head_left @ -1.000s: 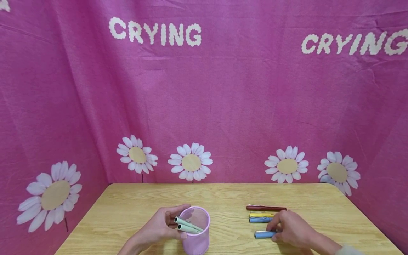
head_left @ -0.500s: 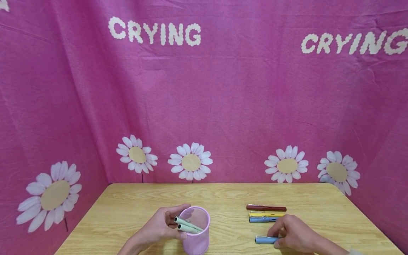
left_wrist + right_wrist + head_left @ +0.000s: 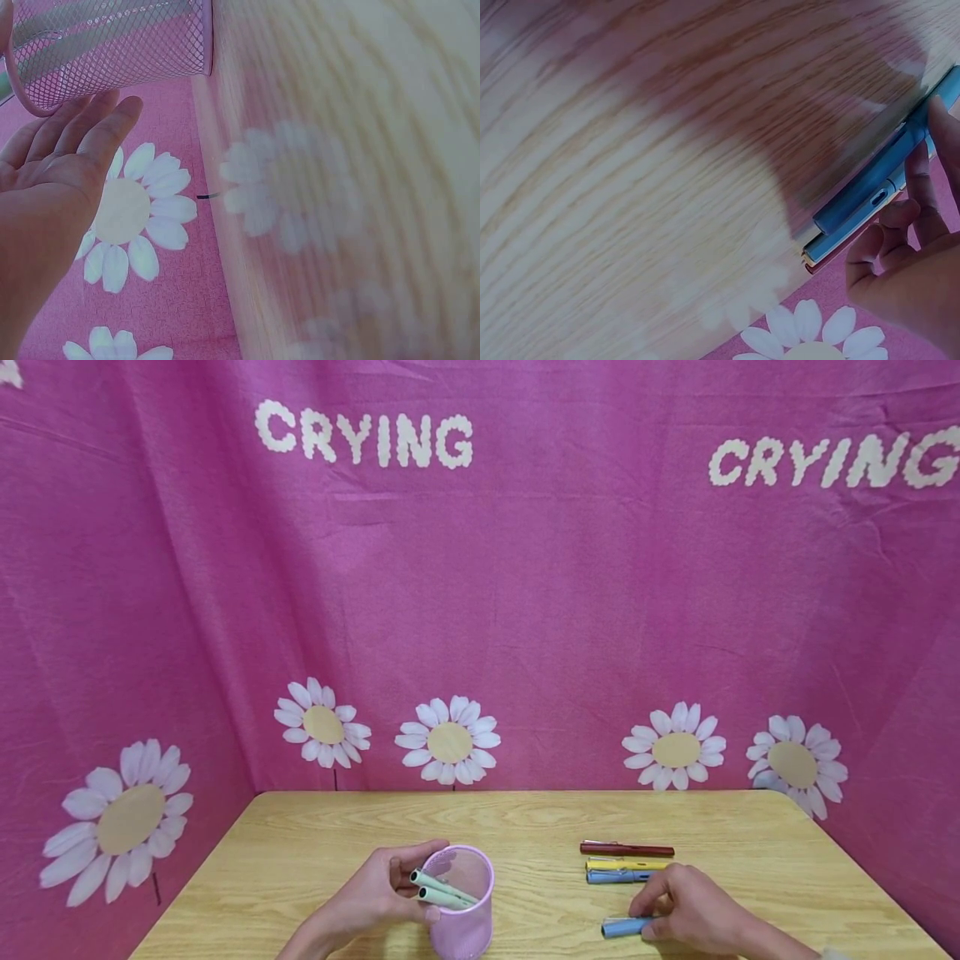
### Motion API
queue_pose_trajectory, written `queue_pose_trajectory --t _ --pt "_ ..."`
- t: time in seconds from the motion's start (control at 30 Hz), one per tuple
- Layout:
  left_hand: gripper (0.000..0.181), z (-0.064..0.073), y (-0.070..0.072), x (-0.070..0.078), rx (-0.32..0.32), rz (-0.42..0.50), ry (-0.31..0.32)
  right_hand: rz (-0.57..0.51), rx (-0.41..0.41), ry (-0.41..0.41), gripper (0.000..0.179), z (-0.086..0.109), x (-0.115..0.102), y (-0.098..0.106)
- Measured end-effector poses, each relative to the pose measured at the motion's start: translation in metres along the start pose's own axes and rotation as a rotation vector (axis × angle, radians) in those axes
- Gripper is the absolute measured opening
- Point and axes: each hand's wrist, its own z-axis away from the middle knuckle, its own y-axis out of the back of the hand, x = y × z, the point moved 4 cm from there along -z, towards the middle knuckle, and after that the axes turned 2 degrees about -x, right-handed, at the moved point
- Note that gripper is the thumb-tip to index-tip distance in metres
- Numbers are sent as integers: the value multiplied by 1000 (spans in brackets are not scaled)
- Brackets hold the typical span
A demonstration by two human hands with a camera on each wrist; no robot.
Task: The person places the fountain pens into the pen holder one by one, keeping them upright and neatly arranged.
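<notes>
My left hand (image 3: 375,889) grips a light purple mesh pen cup (image 3: 462,935) by its upper side, thumb near the front of the rim and fingers behind. Two pale green pens (image 3: 448,893) lean inside the cup, their black-tipped ends sticking out over the rim towards the left hand. On the right, thumb and fingers of my right hand (image 3: 693,910) pinch a blue pen (image 3: 621,928), low over the table; the hand hides its other end. In the right wrist view this blue pen (image 3: 874,180) overlaps a second one lying behind it.
Beyond the right hand lie a second blue pen (image 3: 615,877), a yellow pen (image 3: 630,863) touching it, and a dark red pen (image 3: 628,850) farther back. A pink curtain (image 3: 525,610) with daisies hangs behind the wood-grain table (image 3: 420,814).
My right hand has drawn the pinched blue pen slightly nearer, away from the other pens, and its visible end has tilted a little. The left hand and cup have stayed still.
</notes>
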Motion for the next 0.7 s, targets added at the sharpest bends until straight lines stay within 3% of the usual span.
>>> queue_pose_trajectory --t 0.3,0.5,0.7 --pt "81 0 2 -2 13 -17 31 6 -24 -68 16 -4 -4 -1" --pt "83 0 1 -1 -2 -4 12 11 -38 -81 16 -6 -6 0" --pt "82 0 2 -1 11 -6 42 -3 -49 -90 17 -5 -7 -1"
